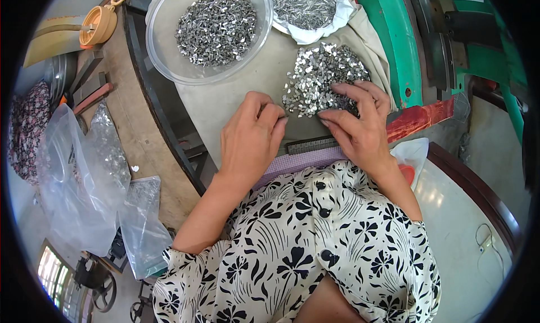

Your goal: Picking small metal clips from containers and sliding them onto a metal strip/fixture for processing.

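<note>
A pile of small shiny metal pieces (323,75) lies on the grey cloth (211,112) in front of me. My right hand (363,118) rests at its near right side, fingers apart, the tips touching the pieces. To the left of the pile, my left hand (253,129) is closed, its thumb and forefinger pressed together; whatever is between them is too small to make out. Just below the hands lies a dark bar with a row of small marks or slots (312,145), along a purple cloth (301,162).
A clear plastic basin (163,53) of small metal pieces stands at the back. Beside it is a bowl of thin metal pieces (304,8) with white plastic. Green machinery (394,36) stands right. On the left table (152,143) lie plastic bags (84,182) and an orange tape reel (99,26).
</note>
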The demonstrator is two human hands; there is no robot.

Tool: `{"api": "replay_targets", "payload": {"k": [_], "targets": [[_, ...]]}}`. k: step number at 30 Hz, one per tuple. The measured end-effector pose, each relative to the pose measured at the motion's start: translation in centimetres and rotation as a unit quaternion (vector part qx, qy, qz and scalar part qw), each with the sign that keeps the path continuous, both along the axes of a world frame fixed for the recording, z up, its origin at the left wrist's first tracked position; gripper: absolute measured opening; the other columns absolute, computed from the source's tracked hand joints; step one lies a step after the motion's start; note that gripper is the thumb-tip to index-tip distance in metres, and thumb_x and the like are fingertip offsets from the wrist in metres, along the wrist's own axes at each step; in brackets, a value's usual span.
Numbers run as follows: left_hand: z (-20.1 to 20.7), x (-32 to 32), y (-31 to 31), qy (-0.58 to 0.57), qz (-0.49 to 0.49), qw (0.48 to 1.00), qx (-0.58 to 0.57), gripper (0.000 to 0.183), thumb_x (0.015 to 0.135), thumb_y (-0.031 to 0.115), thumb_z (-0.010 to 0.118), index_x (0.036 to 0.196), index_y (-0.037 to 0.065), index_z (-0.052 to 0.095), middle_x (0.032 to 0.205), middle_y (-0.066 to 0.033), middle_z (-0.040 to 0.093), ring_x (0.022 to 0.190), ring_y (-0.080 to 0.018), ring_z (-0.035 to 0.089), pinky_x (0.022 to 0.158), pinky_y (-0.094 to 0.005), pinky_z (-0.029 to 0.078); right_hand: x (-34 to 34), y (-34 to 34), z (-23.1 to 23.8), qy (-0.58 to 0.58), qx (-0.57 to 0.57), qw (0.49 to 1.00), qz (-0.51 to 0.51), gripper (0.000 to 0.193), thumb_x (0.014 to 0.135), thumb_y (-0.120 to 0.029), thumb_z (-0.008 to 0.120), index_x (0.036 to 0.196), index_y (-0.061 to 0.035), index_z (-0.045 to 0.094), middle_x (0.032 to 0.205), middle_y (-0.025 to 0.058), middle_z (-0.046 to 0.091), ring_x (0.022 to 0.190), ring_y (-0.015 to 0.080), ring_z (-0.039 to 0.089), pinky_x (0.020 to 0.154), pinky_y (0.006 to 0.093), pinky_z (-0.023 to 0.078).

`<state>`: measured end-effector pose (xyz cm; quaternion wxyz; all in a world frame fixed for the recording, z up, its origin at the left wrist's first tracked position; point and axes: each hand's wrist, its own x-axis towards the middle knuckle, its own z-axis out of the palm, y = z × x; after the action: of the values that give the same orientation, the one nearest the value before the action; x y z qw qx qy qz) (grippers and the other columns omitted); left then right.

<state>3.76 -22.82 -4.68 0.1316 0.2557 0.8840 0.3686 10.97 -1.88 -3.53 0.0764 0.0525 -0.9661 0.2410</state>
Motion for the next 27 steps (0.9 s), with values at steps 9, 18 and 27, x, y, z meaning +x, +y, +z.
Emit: {"api": "replay_targets", "payload": {"k": [9,18,27], "targets": [[0.7,0.3,-0.8,-0.052,-0.004,0.999,0.009,0.014,0.078,0.005,0.072,0.088,0.004,0.063,0.098,-0.0079,0.055,0.081,-0.0274,0.061,0.068,-0.0396,0.05,-1.5,-1.5,-0.5,0.023,-0.017,0.999,0.044,0.016,0.071,-0.011,0.075,0.087,-0.0133,0.072,0.122,0.0033,0.061,0.119,0.0302,0.048,0.097,0.0433,0.039],[0.7,-0.8,-1.7,-0.103,-0.05,0.992,0.048,0.022,0.078,-0.002,0.067,0.099,0.007,0.067,0.101,-0.0089,0.055,0.083,-0.0265,0.062,0.071,-0.0383,0.051,-1.9,-1.2,0.3,-0.017,-0.013,0.994,0.111,0.012,0.07,-0.011,0.073,0.081,-0.0101,0.069,0.121,0.003,0.061,0.121,0.0304,0.048,0.098,0.0441,0.039],[0.4,-1.0,-1.5,-0.008,-0.111,0.994,0.001,0.012,0.081,0.006,0.067,0.092,0.01,0.07,0.102,-0.0078,0.055,0.082,-0.0267,0.061,0.071,-0.0396,0.051,-1.1,0.5,0.5,-0.001,0.006,0.998,0.07,0.015,0.071,-0.013,0.078,0.085,-0.0126,0.071,0.12,0.0012,0.062,0.118,0.0314,0.049,0.098,0.0423,0.038]]}}
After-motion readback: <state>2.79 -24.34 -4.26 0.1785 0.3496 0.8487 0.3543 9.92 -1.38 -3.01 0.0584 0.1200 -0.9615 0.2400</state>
